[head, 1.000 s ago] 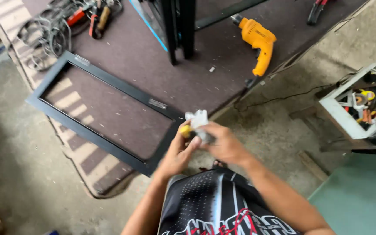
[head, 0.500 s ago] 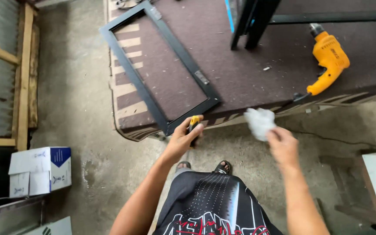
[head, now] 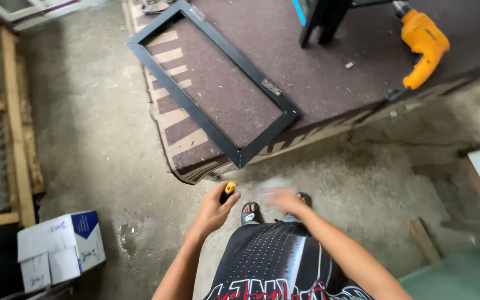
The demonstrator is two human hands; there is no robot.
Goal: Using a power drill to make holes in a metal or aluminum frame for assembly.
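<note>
The left hand (head: 213,208) is shut tight around a small yellow tool (head: 228,191). The right hand (head: 284,199) is blurry; I cannot tell its fingers, near the worktop's (head: 329,83) front edge.

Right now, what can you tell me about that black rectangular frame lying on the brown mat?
The black frame is a long, thin rectangle, open in the middle so the brown mat shows through. It looks like painted metal, with mitred corners and small pale plates on two of its bars. It lies flat and skewed, one corner jutting just past the mat's front edge. Nothing rests on it and neither hand touches it; the left hand, holding a small yellow and black tool, is nearest that corner.
</note>
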